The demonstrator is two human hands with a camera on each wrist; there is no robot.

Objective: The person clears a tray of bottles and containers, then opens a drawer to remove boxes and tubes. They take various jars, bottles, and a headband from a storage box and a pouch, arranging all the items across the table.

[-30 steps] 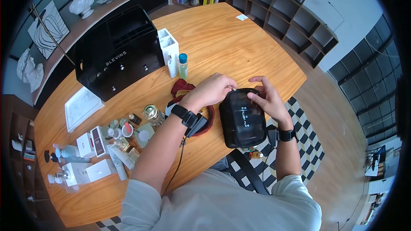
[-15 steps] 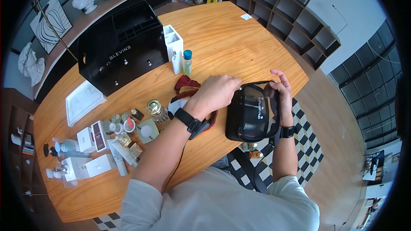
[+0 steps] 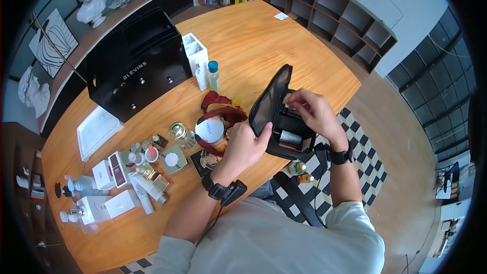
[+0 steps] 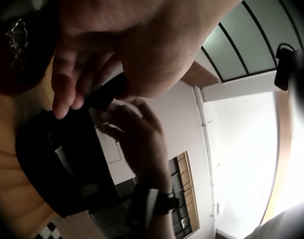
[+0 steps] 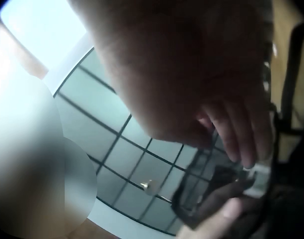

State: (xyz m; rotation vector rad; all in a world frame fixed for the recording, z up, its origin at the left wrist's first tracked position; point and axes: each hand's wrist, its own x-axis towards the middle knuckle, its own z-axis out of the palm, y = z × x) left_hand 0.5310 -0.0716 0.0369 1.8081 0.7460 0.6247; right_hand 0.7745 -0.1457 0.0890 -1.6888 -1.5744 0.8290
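A black zip case lies near the table's right front edge, its see-through lid raised. My left hand grips the lid's near edge, thumb on the mesh. Over the case's back part is my right hand, fingers bent down inside; whether they pinch anything is unclear. A silvery cylinder lies in the case. In the right wrist view, the fingertips of my right hand are at a small pale item. The left wrist view shows the case below my left hand.
Left of the case lie a dark red band, a round white container and a gold-lidded jar. Bottles and white boxes cluster farther left. Behind stand a black BLEVINS box, a white organizer and a teal-capped bottle.
The case, closed in the first frame, now stands open with its lid swung up to the left. My left hand has gone from the zip edge to the lid; my right hand has moved over the interior.
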